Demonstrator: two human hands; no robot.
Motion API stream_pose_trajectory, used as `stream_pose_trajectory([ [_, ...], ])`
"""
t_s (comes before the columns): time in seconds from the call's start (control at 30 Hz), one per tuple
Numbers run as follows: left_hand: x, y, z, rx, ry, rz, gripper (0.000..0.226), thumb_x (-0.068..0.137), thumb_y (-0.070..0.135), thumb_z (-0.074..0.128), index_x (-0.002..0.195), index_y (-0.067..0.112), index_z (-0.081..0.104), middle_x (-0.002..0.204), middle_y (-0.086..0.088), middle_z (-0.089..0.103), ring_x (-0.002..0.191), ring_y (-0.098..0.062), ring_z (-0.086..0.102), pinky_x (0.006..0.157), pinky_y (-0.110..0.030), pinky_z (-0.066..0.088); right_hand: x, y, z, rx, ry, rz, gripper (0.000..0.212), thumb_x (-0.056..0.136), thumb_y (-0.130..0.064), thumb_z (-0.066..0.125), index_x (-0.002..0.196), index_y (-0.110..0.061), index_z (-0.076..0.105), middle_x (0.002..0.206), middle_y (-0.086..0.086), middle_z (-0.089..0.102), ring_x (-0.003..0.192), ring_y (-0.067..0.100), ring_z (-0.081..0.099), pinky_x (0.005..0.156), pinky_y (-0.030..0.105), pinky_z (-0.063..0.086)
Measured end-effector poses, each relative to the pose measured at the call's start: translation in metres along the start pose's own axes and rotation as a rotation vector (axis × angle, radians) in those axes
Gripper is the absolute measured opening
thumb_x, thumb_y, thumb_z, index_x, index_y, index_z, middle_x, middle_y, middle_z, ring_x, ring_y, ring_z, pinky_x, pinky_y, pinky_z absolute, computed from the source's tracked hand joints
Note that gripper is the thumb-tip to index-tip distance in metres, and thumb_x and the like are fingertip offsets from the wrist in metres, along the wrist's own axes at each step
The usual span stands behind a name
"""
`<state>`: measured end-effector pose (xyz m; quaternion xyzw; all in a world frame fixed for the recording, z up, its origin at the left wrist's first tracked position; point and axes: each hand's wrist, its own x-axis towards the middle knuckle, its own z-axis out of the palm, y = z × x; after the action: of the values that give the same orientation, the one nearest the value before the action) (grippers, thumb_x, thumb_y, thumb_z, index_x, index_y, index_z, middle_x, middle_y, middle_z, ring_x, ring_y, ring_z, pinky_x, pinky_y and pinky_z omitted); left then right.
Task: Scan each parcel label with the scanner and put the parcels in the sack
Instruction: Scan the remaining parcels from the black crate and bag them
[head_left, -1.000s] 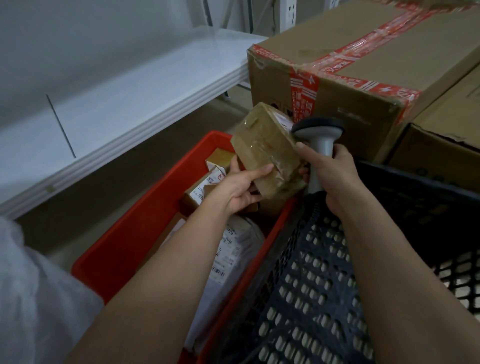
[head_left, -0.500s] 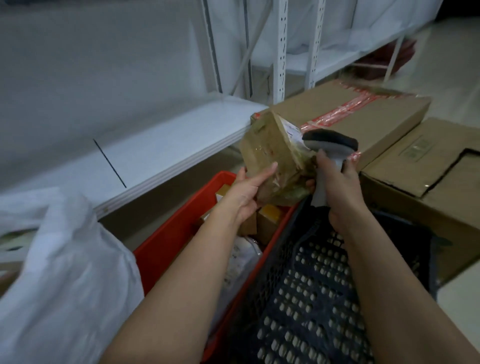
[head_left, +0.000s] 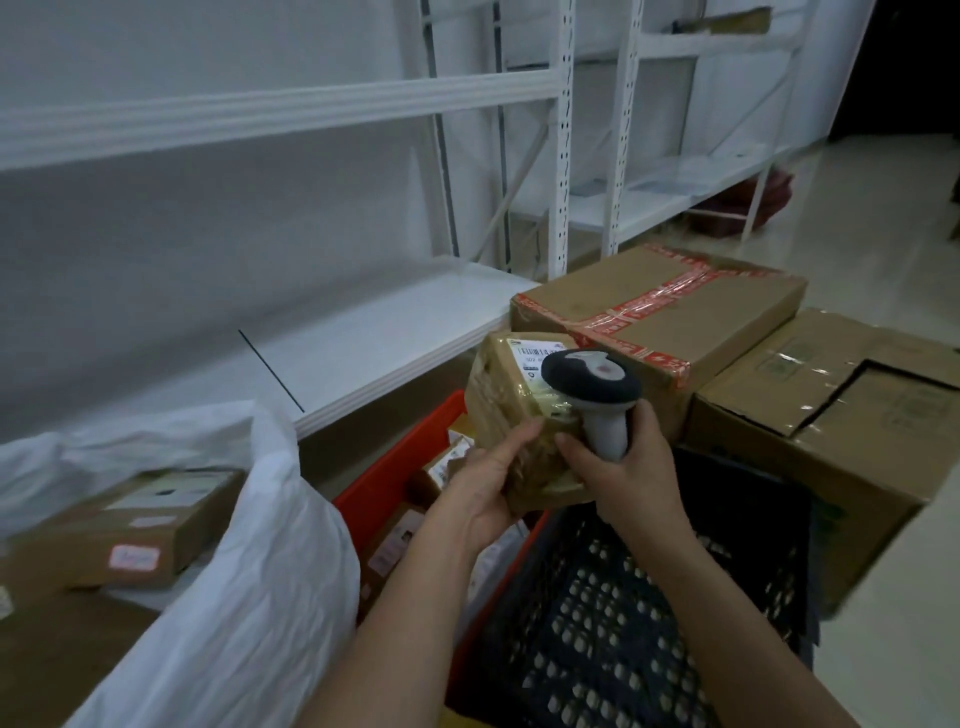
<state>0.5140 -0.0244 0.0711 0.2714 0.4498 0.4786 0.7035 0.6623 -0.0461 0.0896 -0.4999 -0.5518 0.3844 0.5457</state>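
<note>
White shelving (head_left: 363, 332) behind; above red crate (head_left: 384, 493): left hand (head_left: 483, 483) gripping taped parcel (head_left: 519, 410), right hand (head_left: 623, 467) gripping scanner (head_left: 592, 387).

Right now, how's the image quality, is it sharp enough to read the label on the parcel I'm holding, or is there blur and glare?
Head view: dim, bluish light. The parcel is fairly sharp, with glare on its tape wrap. Its label is soft and partly hidden by the scanner, so the text is not readable. The sack and the boxes inside it at left are blurred. The shelf uprights lean from wide-angle distortion.
</note>
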Motion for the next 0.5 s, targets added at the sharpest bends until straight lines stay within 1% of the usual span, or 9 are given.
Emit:
stream_pose_trajectory([
  [0.03, 0.002, 0.0, -0.003, 0.012, 0.016, -0.006, 0.066, 0.07, 0.031, 0.083, 0.128, 0.01, 0.058, 0.115, -0.014, 0.07, 0.107, -0.029, 0.067, 0.088, -0.041, 0.056, 0.003, -0.001, -0.001, 0.017, -0.027, 0.032, 0.036, 0.083, -0.018, 0.077, 0.111, -0.022, 0.054, 0.098, -0.003, 0.066, 0.084, 0.004, 0.065, 0.072, 0.031, 0.058],
  [0.1, 0.008, 0.0, -0.008, 0.023, 0.057, 0.016, 0.064, 0.07, 0.022, 0.08, 0.129, 0.009, 0.057, 0.113, -0.016, 0.07, 0.107, -0.031, 0.067, 0.091, -0.045, 0.055, 0.009, -0.004, -0.003, 0.074, -0.07, 0.111, 0.024, 0.086, -0.021, 0.073, 0.104, -0.026, 0.058, 0.095, 0.003, 0.068, 0.079, 0.012, 0.067, 0.07, 0.035, 0.058],
  [0.17, 0.015, 0.001, -0.014, 0.0, 0.077, 0.04, 0.07, 0.067, 0.013, 0.079, 0.132, 0.008, 0.054, 0.115, -0.018, 0.069, 0.108, -0.033, 0.066, 0.092, -0.048, 0.054, 0.017, -0.005, -0.008, 0.088, -0.041, 0.146, 0.021, 0.088, -0.022, 0.072, 0.103, -0.027, 0.058, 0.094, 0.005, 0.068, 0.073, 0.015, 0.066, 0.067, 0.035, 0.058],
  [0.2, 0.018, 0.002, -0.017, -0.026, 0.073, 0.044, 0.07, 0.067, 0.011, 0.077, 0.133, 0.009, 0.053, 0.116, -0.018, 0.069, 0.109, -0.033, 0.065, 0.092, -0.049, 0.053, 0.022, -0.005, -0.012, 0.096, -0.002, 0.155, 0.024, 0.087, -0.021, 0.072, 0.105, -0.025, 0.057, 0.094, 0.005, 0.067, 0.073, 0.016, 0.064, 0.067, 0.035, 0.057],
  [0.27, 0.021, 0.004, -0.022, -0.073, 0.077, 0.037, 0.067, 0.066, 0.011, 0.073, 0.131, 0.011, 0.056, 0.115, -0.016, 0.069, 0.112, -0.033, 0.063, 0.1, -0.053, 0.047, 0.034, -0.001, -0.018, 0.095, 0.062, 0.183, 0.035, 0.086, -0.02, 0.074, 0.114, -0.021, 0.054, 0.099, 0.006, 0.066, 0.079, 0.019, 0.064, 0.072, 0.038, 0.056],
  [0.3, 0.023, 0.005, -0.025, -0.087, 0.088, 0.03, 0.069, 0.064, 0.013, 0.071, 0.131, 0.012, 0.057, 0.116, -0.015, 0.069, 0.114, -0.033, 0.061, 0.105, -0.055, 0.042, 0.039, 0.003, -0.02, 0.081, 0.074, 0.206, 0.042, 0.084, -0.021, 0.075, 0.119, -0.019, 0.052, 0.102, 0.007, 0.065, 0.081, 0.02, 0.065, 0.074, 0.038, 0.056],
  [0.37, 0.024, 0.004, -0.027, -0.092, 0.067, 0.025, 0.071, 0.064, 0.018, 0.069, 0.133, 0.015, 0.055, 0.121, -0.015, 0.067, 0.119, -0.034, 0.057, 0.108, -0.056, 0.035, 0.046, 0.012, -0.019, 0.045, 0.069, 0.272, 0.054, 0.081, -0.023, 0.079, 0.126, -0.016, 0.049, 0.108, 0.008, 0.064, 0.086, 0.022, 0.066, 0.076, 0.039, 0.056],
  [0.43, 0.021, 0.004, -0.025, -0.068, 0.036, 0.018, 0.063, 0.071, 0.02, 0.065, 0.133, 0.015, 0.055, 0.126, -0.016, 0.063, 0.12, -0.035, 0.055, 0.107, -0.055, 0.035, 0.049, 0.019, -0.013, 0.052, 0.063, 0.346, 0.06, 0.077, -0.024, 0.083, 0.125, -0.014, 0.048, 0.11, 0.006, 0.062, 0.092, 0.022, 0.064, 0.076, 0.039, 0.056],
  [0.5, 0.02, 0.004, -0.023, -0.065, 0.036, 0.003, 0.059, 0.073, 0.022, 0.067, 0.13, 0.015, 0.057, 0.127, -0.016, 0.063, 0.119, -0.034, 0.055, 0.107, -0.055, 0.036, 0.05, 0.021, -0.006, 0.069, 0.069, 0.381, 0.06, 0.075, -0.022, 0.084, 0.121, -0.014, 0.046, 0.106, 0.002, 0.059, 0.09, 0.016, 0.062, 0.073, 0.034, 0.055],
])
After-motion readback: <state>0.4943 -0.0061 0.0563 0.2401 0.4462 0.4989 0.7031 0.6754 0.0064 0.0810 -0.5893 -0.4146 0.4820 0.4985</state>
